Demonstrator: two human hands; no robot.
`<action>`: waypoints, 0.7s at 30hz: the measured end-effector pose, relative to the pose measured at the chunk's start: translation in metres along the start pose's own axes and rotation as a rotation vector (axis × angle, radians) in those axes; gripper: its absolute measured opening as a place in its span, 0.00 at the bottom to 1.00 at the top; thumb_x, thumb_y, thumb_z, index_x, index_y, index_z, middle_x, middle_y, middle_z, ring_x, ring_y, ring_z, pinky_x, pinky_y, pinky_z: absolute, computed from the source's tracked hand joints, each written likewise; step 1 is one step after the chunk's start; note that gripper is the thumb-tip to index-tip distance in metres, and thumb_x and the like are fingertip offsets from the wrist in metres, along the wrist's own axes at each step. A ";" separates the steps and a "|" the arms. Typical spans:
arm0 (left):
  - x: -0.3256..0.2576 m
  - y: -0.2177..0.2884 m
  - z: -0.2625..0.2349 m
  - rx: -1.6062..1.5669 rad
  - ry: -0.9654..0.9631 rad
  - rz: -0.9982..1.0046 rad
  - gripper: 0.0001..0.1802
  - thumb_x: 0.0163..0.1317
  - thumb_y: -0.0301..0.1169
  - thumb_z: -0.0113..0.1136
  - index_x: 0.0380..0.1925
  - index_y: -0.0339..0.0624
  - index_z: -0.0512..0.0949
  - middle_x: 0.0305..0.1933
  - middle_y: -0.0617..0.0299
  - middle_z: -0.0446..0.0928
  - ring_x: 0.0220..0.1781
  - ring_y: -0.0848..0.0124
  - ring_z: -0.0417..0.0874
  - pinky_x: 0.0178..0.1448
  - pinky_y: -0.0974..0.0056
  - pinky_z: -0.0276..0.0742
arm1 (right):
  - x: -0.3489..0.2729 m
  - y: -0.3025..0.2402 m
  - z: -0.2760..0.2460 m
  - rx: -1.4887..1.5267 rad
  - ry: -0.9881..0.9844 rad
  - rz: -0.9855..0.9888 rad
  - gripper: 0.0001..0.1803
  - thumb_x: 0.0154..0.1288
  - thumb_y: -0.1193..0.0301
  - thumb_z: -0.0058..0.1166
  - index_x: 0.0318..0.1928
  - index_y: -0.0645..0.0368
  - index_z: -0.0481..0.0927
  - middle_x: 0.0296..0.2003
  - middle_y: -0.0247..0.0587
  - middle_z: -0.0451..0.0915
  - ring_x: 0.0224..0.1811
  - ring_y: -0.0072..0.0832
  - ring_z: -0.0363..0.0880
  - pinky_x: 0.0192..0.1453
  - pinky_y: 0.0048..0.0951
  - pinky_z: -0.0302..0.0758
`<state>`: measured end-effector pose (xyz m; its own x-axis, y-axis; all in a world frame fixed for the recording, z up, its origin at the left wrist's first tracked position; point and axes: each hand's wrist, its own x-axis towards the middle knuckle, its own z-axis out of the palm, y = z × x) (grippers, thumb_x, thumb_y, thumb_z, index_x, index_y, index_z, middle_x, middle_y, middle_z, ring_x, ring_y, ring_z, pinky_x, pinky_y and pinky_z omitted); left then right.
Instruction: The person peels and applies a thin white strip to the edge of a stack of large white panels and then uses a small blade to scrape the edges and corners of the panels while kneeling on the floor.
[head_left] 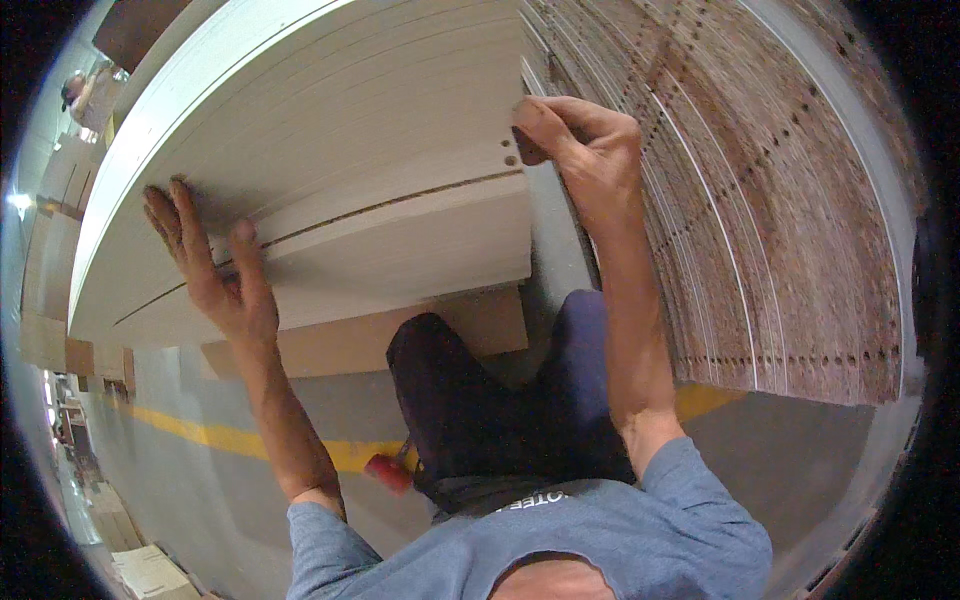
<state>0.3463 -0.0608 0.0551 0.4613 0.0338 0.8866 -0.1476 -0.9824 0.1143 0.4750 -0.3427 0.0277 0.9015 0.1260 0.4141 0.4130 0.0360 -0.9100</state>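
A big white pile [380, 110] of boards is in front of me, its long side going left to right. A brown pile [790, 220] of boards is on my right, apart from it. A flat brown piece [490, 325] shows under the white pile's bottom edge. One long dark crack [400, 206] runs across the white pile. My left hand [215, 275] is spread wide over the crack's left part, so it is nearer. My right hand [590, 145] curls at the right edge, just above the crack; I can't tell if it pinches anything. Small dark holes [510, 160] sit beside it.
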 end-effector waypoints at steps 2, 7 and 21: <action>-0.001 0.000 0.004 0.034 0.029 0.040 0.31 0.64 0.33 0.52 0.67 0.42 0.59 0.74 0.47 0.47 0.76 0.52 0.45 0.74 0.50 0.43 | 0.002 0.012 0.001 0.034 -0.041 -0.012 0.17 0.59 0.62 0.62 0.38 0.66 0.84 0.30 0.37 0.84 0.32 0.20 0.79 0.38 0.22 0.75; -0.009 -0.005 0.011 0.073 0.094 0.096 0.27 0.69 0.40 0.44 0.64 0.39 0.64 0.71 0.43 0.54 0.74 0.49 0.51 0.73 0.49 0.44 | -0.041 0.047 -0.007 0.179 0.003 -0.050 0.21 0.67 0.61 0.47 0.51 0.63 0.79 0.43 0.39 0.81 0.44 0.22 0.75 0.49 0.24 0.70; -0.048 0.017 0.017 0.049 0.028 0.142 0.18 0.63 0.33 0.51 0.51 0.39 0.74 0.56 0.56 0.75 0.52 0.62 0.72 0.64 0.57 0.55 | -0.201 0.188 0.042 0.264 0.079 0.263 0.23 0.58 0.70 0.60 0.54 0.64 0.74 0.48 0.49 0.78 0.46 0.37 0.80 0.51 0.32 0.75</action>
<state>0.3363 -0.0820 0.0065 0.4142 -0.1016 0.9045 -0.1667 -0.9854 -0.0343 0.3657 -0.3193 -0.2277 0.9837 0.0885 0.1567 0.1280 0.2681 -0.9548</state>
